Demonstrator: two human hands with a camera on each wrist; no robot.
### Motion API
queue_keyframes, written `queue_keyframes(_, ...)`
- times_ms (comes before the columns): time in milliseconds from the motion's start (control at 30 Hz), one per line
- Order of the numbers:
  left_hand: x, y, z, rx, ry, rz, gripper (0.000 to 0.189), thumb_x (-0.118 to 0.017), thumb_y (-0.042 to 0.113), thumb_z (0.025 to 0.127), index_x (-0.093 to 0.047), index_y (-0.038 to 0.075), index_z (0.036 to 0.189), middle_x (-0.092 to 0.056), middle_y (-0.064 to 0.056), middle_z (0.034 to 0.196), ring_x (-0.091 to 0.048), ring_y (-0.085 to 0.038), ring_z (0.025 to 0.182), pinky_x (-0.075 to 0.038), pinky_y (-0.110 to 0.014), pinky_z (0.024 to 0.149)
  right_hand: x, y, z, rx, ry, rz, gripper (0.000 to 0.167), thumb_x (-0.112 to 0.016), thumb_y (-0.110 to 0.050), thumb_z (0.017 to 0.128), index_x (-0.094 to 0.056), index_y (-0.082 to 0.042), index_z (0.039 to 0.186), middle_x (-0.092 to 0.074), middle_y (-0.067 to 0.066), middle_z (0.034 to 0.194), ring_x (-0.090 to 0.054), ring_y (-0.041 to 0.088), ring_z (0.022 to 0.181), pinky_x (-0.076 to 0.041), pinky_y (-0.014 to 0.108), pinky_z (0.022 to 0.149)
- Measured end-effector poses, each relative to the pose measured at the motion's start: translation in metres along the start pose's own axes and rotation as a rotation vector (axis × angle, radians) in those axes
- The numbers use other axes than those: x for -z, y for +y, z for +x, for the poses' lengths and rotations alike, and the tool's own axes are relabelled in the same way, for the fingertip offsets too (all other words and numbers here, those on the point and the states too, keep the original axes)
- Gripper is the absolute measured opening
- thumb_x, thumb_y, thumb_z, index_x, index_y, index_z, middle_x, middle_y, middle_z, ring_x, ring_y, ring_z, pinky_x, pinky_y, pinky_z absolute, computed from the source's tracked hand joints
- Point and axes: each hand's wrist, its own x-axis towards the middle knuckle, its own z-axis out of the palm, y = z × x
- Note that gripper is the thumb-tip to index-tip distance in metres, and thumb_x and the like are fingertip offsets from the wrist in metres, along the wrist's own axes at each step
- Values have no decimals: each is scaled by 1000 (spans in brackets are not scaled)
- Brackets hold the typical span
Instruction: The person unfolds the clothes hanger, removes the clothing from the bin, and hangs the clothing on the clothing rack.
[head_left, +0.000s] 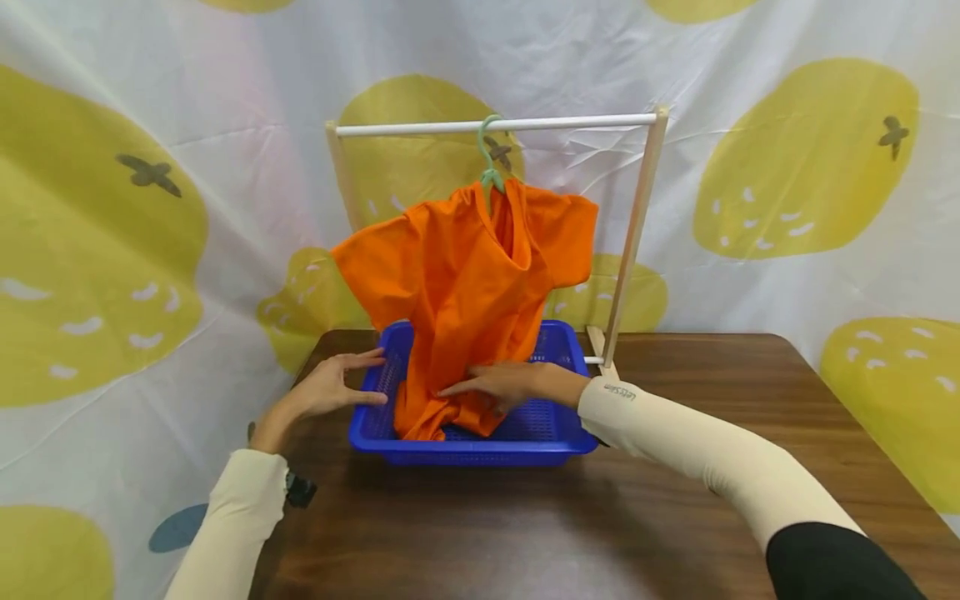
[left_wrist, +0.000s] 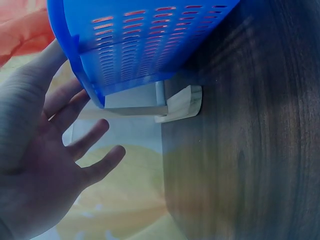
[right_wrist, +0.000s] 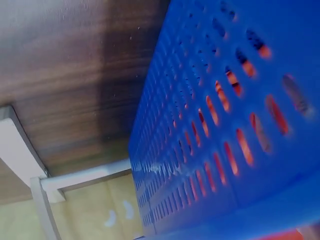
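Observation:
An orange short-sleeved T-shirt [head_left: 465,258] hangs on a green hanger [head_left: 491,178], its lower part bunched inside a blue perforated basket [head_left: 472,450]. My right hand [head_left: 517,383] reaches over the basket's right side and touches the bunched fabric, index finger extended. At the basket's left rim is my left hand [head_left: 330,389], thumb and fingers spread apart. The left wrist view shows the left hand [left_wrist: 47,165] outside the basket wall [left_wrist: 82,60], some fingertips behind the rim. In the right wrist view, the basket wall [right_wrist: 160,150] hides the right hand almost wholly; orange shows through its slots.
The hanger hooks over the white bar [head_left: 585,122] of a small rack with wooden posts [head_left: 637,233], which stands behind the basket. A brown wooden table [head_left: 480,533] lies underneath. Behind it hangs a white curtain [head_left: 262,50] with yellow fruit prints.

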Motion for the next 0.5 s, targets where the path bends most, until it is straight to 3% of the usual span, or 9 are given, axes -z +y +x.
queue_keyframes(233, -1, -1, -1, -4, -2, -29, 74, -88, 41, 84, -61, 11, 146, -45, -7, 161, -37, -39, 149, -34, -61, 116, -7, 10, 8, -23, -54, -146, 76, -81, -37, 91, -46, -31, 158, -65, 7, 122, -57, 19, 86, -48, 27, 72)
queue_keyframes(333, -2, -2, -1, -4, 6, -33, 74, -88, 42, 84, -61, 10, 146, -46, -7, 160, -37, -38, 149, -34, -60, 117, -13, 15, 10, -15, -39, -159, 67, -78, -39, 94, -51, -29, 155, -71, 4, 119, -60, 18, 84, -50, 28, 71)
queue_keyframes(500, -3, -3, -1, 15, 9, -53, 73, -88, 36, 85, -61, 9, 146, -46, -5, 161, -36, -38, 150, -32, -62, 117, -22, 23, 11, 28, 66, -92, 47, -80, -28, 94, -66, -18, 138, -76, 1, 103, -67, 17, 80, -56, 29, 74)
